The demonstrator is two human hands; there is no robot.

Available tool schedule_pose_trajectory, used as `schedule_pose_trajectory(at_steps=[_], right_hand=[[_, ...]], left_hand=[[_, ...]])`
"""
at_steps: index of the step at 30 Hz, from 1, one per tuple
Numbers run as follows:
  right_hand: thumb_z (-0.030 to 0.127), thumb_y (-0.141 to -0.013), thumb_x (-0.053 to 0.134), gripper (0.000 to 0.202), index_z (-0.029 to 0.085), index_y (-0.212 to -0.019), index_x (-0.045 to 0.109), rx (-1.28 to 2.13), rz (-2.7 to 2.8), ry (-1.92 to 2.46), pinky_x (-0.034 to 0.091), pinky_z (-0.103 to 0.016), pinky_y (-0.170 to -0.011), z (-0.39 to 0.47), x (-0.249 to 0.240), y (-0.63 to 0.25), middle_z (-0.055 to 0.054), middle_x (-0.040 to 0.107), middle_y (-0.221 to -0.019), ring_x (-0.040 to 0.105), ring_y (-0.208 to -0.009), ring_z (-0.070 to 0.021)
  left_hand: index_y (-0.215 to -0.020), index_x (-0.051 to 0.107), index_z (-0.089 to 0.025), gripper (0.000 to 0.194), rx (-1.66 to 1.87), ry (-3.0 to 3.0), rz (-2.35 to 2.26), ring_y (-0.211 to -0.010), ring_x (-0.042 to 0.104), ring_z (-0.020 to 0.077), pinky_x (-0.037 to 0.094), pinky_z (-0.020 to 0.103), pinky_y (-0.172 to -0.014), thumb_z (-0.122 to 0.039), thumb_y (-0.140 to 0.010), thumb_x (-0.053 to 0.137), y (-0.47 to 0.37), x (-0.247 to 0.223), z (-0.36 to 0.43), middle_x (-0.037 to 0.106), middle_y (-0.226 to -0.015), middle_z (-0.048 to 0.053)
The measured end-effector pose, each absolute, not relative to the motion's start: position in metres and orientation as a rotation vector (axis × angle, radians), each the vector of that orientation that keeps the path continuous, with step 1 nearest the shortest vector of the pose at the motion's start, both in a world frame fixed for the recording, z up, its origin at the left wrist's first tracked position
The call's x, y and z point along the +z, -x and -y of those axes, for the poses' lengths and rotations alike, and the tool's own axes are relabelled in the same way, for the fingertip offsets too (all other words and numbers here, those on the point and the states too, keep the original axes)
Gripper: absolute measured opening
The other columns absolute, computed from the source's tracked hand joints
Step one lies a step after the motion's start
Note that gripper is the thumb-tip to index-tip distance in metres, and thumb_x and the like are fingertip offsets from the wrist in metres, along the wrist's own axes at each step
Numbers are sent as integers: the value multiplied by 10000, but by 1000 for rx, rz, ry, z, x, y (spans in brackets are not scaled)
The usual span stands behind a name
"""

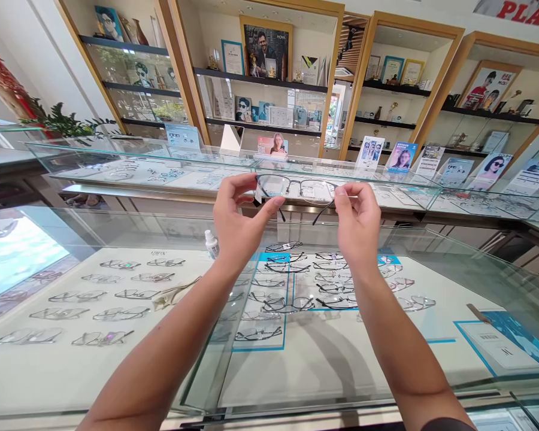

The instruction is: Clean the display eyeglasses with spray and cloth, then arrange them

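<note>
Glasses (295,182) held nearly level by both ends.
Head view: they sit between left hand (239,222) and right hand (360,226), higher than the near surface (291,380), fingers pinched on each end; best gripped lightly and evenly, clear of the lenses (318,189).

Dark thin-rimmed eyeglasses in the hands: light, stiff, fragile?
The dark thin-rimmed eyeglasses are probably light for their size, given their slim build and clear lenses. They span straight between left hand and right hand, so likely fairly stiff, though twisting might bend them. The slender dark temples would likely flex if pushed.
</note>
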State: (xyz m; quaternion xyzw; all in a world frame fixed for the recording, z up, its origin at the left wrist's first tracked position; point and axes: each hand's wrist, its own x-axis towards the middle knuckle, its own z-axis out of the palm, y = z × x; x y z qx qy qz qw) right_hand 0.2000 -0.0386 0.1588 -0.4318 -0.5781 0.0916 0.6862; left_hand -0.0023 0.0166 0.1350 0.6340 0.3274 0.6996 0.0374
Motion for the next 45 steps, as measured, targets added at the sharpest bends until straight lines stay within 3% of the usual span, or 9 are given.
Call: schedule_pose_trajectory(at_steps=[11,23,29,36,45], right_hand=[[477,-1017,591,212,268,-985,598,363,1282,967,557,-384,-924,23,153,-205,-40,696,-1061,661,-989,-196],[481,-985,662,225,265,-945,614,521,1209,857,580,-375,-839,15,149,-203,-29,680,-1011,695,-971,-206],[444,-991,679,191,259,-969,638,443,1188,815,582,-411,-902,21,149,-201,-42,691,-1047,681,-987,-207],[435,-993,697,186,257,-1001,644,219,1188,816,568,-377,-862,33,154,-197,-42,722,-1050,682,-980,-197],[453,-984,729,215,254,-1017,654,237,1204,791,570,-384,-890,33,154,-195,-48,729,-1066,697,-1023,-206]], left_hand=[[-1222,621,-272,554,2316,-1999,-1130,-1047,683,239,580,414,-876,-556,-829,890,-4,136,-6,673,-1164,71],[-1257,635,-265,593,2444,-2124,-977,-1130,648,273,572,434,-907,-504,-800,927,-3,139,-3,666,-1208,83],[-1259,629,-274,619,2331,-2037,-993,-1142,676,262,592,416,-911,-562,-793,916,-1,136,-12,673,-1236,81],[-1272,633,-291,627,2152,-1890,-845,-1222,685,246,611,382,-954,-540,-783,935,-1,131,-24,692,-1300,78],[-1283,630,-309,656,2172,-1831,-832,-1230,678,249,612,428,-1018,-478,-746,967,-3,126,-27,668,-1345,59]])
